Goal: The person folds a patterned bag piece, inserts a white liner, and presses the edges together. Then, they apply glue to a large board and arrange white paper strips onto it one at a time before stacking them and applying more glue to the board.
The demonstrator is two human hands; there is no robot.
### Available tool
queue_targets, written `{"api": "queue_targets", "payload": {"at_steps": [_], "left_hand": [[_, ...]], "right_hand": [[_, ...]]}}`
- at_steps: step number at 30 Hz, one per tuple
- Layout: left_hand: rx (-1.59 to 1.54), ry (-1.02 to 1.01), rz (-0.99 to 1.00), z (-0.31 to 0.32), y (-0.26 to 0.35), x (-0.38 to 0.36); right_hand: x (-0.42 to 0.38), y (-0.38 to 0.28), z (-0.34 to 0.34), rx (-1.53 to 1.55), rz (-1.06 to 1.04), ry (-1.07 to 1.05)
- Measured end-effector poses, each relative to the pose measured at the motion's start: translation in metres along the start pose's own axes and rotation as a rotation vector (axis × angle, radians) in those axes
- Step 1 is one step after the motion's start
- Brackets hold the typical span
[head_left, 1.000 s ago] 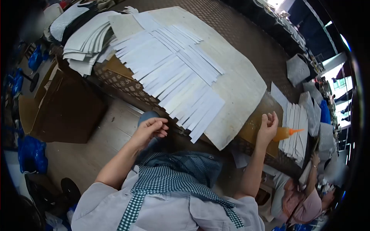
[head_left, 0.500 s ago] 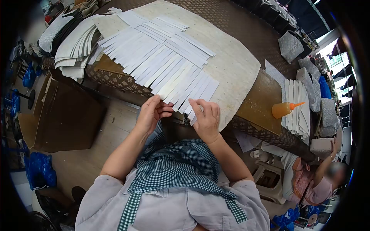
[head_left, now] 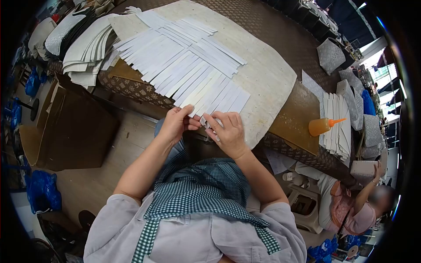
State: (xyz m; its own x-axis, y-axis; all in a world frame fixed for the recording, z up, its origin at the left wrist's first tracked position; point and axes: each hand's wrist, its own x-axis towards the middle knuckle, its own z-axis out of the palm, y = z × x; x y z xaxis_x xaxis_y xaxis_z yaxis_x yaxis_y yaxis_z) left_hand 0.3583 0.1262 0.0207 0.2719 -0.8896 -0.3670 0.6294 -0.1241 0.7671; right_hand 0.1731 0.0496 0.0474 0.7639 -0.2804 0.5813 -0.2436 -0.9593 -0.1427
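Observation:
Rows of narrow white strips [head_left: 197, 79] lie overlapping on a pale board [head_left: 267, 83], their near ends reaching past its edge. My left hand [head_left: 174, 126] is closed at the near ends, its thumb on top of a strip and its fingers curled beneath. Close beside it on the right, my right hand [head_left: 228, 133] pinches the neighbouring strip ends, some of which bend down under its fingers. How many strips each hand grips is hidden.
An orange glue bottle [head_left: 321, 126] rests on its side by stacked white pieces [head_left: 335, 131]. More layered pale pieces [head_left: 90, 50] lie at the table's left. A cardboard box [head_left: 72, 131] stands on the floor at left. Another person [head_left: 351, 201] sits at lower right beside a stool [head_left: 305, 206].
My right hand has moved left toward my left hand, and its fingers have closed on the strip ends. My left hand has shifted slightly right along the near edge.

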Motion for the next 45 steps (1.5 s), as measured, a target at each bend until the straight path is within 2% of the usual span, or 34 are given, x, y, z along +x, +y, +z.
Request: {"api": "queue_targets", "payload": {"at_steps": [7, 10, 13, 16, 19, 23, 27, 31, 34, 40, 41, 45], "left_hand": [[-0.019, 0.163, 0.005, 0.010, -0.007, 0.000], [-0.065, 0.029, -0.003, 0.005, -0.007, 0.002], [-0.032, 0.001, -0.024, 0.005, -0.002, 0.001], [-0.078, 0.003, -0.038, 0.014, 0.008, -0.006], [0.133, 0.075, -0.002, 0.016, 0.002, 0.000], [0.116, 0.025, -0.009, 0.017, 0.003, 0.001], [0.099, 0.027, 0.003, 0.019, 0.004, 0.001], [0.124, 0.019, 0.016, 0.020, 0.005, 0.003], [0.127, 0.014, 0.022, 0.022, 0.006, 0.003], [0.096, 0.008, 0.073, 0.025, 0.005, 0.002], [0.102, 0.009, 0.074, 0.023, 0.001, 0.003], [0.115, 0.000, 0.082, 0.025, 0.004, 0.003]], "right_hand": [[-0.005, -0.002, 0.014, -0.095, 0.026, 0.097], [0.003, -0.001, 0.014, -0.076, 0.034, 0.178], [0.008, -0.001, 0.014, -0.058, 0.044, 0.224], [0.006, 0.001, 0.017, 0.010, 0.051, 0.247], [0.010, -0.002, 0.015, 0.084, 0.114, 0.285], [0.016, 0.002, 0.014, 0.250, 0.247, 0.333], [0.023, -0.001, -0.001, 0.587, 0.625, 0.354], [0.027, 0.013, -0.012, 0.711, 0.774, 0.455], [0.027, 0.026, -0.012, 0.843, 0.845, 0.517], [0.033, 0.051, -0.021, 0.885, 0.889, 0.574], [0.037, 0.057, -0.024, 1.091, 0.953, 0.606], [0.038, 0.074, -0.027, 1.146, 0.996, 0.607]]}}
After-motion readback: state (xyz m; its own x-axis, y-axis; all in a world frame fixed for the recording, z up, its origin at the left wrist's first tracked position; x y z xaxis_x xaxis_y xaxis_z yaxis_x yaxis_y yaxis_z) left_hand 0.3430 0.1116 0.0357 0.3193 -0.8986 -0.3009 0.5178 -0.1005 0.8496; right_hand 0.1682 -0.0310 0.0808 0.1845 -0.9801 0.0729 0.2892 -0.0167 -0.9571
